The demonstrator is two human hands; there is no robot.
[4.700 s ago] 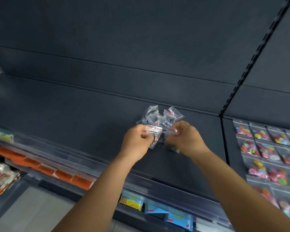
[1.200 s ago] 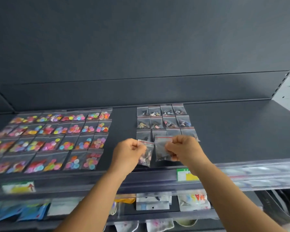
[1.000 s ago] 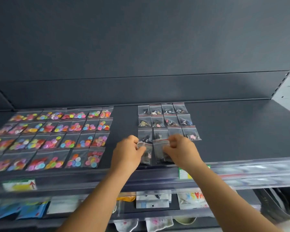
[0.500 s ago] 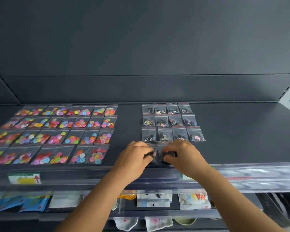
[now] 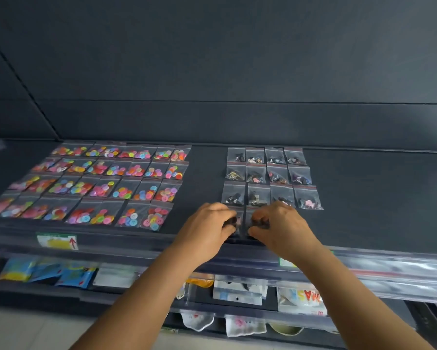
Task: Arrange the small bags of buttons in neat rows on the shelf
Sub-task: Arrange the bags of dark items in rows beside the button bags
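A dark slate back panel (image 5: pixel 212 59) fills the view from nine to three o'clock, crossed by a horizontal seam and a slanted seam at ten o'clock. Below it, a clear plastic price rail (image 5: pixel 389 271) runs along the front edge, carrying a yellow label (image 5: pixel 57 241) at eight o'clock. Pale floor (image 5: pixel 23 329) shows at seven o'clock. Light falls softly from the upper right.
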